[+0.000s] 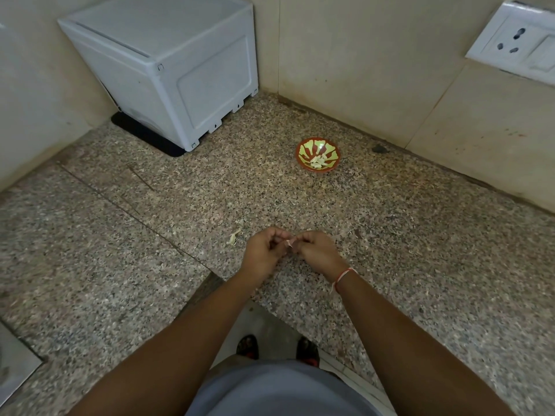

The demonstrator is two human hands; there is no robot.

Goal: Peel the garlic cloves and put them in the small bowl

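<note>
A small red bowl (pixel 317 156) with a green and yellow pattern inside sits on the granite counter (pixel 390 235) near the back wall; several peeled garlic cloves (pixel 318 162) lie in it. My left hand (pixel 264 253) and my right hand (pixel 315 250) meet over the counter's front part, well in front of the bowl. Both pinch a small pale garlic clove (pixel 290 243) between their fingertips; most of it is hidden by the fingers. Loose garlic skin (pixel 233 238) lies on the counter just left of my left hand.
A white plastic box (pixel 168 64) stands on a black mat in the back left corner. A wall socket (pixel 516 40) sits at the upper right. The counter's front edge runs under my forearms, with the floor and my feet below.
</note>
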